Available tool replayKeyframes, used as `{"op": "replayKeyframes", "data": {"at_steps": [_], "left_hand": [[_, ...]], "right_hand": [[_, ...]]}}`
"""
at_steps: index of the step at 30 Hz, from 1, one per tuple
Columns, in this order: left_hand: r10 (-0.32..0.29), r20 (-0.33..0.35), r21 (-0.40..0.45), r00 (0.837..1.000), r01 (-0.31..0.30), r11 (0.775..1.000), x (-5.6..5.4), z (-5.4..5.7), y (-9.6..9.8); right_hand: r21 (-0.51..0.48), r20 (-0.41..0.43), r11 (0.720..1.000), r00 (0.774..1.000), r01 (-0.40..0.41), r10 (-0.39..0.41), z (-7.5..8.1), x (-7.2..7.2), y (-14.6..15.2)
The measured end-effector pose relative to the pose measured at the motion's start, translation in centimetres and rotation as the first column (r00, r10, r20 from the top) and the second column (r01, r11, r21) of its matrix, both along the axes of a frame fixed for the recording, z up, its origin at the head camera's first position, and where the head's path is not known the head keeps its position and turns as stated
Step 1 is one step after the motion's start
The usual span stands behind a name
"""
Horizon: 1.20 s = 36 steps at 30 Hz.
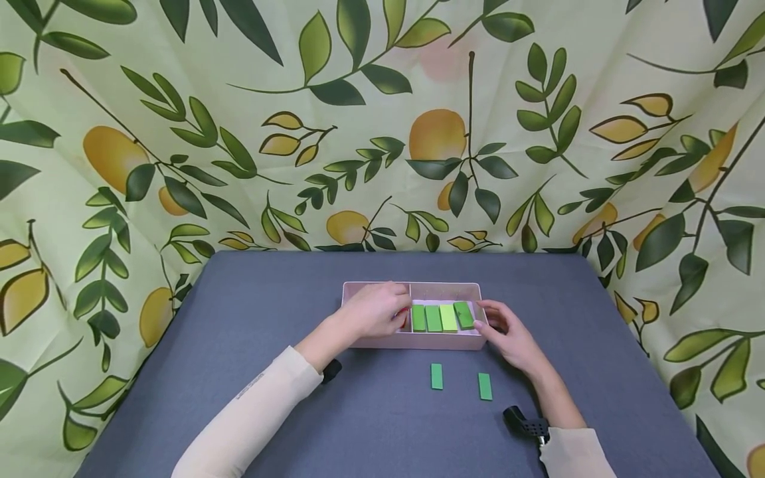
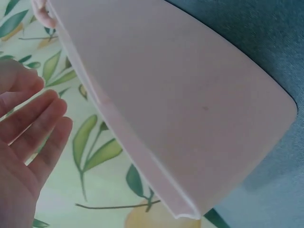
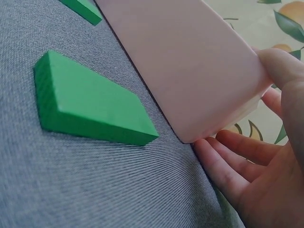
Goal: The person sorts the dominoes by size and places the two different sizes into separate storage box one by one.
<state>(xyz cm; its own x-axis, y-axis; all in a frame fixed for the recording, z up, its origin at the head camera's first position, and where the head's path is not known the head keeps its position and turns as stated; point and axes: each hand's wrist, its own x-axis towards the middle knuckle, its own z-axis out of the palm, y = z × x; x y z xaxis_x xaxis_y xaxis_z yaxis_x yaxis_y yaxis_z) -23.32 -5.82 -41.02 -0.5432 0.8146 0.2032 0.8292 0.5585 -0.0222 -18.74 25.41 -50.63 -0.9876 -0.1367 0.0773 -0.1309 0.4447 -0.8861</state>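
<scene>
A long pale pink box, split by a divider, stands on the table. My left hand reaches over its left compartment, fingers bent downward; a bit of red shows beside the fingertips. In the left wrist view the fingers are loosely bent beyond the box's rim, and whether they pinch the red thing is hidden. My right hand holds the box's right end; in the right wrist view its fingers touch the lower corner. Several green blocks sit in the right compartment, the rightmost tilted.
Two green blocks lie on the grey-blue cloth in front of the box, one nearer the middle and another to its right. Behind the table hangs a leaf-patterned curtain.
</scene>
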Motion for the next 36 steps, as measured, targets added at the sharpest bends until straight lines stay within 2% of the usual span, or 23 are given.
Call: {"op": "replayKeyframes", "data": {"at_steps": [4, 7, 12, 18, 23, 28, 36], "left_hand": [[-0.039, -0.049, 0.010, 0.998, 0.040, 0.999, 0.8, 0.4, 0.2], [-0.066, -0.052, 0.016, 0.996, 0.067, 0.998, 1.5, 0.7, 0.3], [-0.101, -0.056, 0.010, 0.993, 0.102, 0.995, 2.4, 0.7, 0.4], [-0.157, -0.095, 0.003, 0.983, 0.158, 0.987, 3.5, 0.4, 1.1], [-0.199, -0.124, -0.028, 0.972, 0.197, 0.980, 4.4, 0.1, 1.8], [-0.220, -0.103, -0.064, 0.970, 0.215, 0.975, 5.4, -0.3, 2.6], [-0.261, -0.121, -0.175, 0.958, 0.238, 0.955, 6.6, -2.1, 3.8]], "right_hand": [[-0.001, 0.004, 1.000, 1.000, 0.002, -0.002, 0.0, 0.0, 0.0], [-0.003, 0.005, 1.000, 1.000, -0.002, 0.002, 0.0, 0.1, 0.0], [-0.006, 0.010, 1.000, 1.000, -0.003, 0.003, 0.0, 0.2, -0.1], [-0.012, 0.013, 1.000, 1.000, -0.002, 0.002, 0.1, 0.1, 0.0], [0.010, -0.008, 1.000, 1.000, 0.000, 0.000, -0.1, 0.0, 0.0], [0.023, -0.021, 1.000, 1.000, 0.006, -0.005, -0.2, -0.1, 0.0], [0.010, -0.020, 1.000, 1.000, -0.002, 0.002, -0.3, -0.1, 0.1]]}}
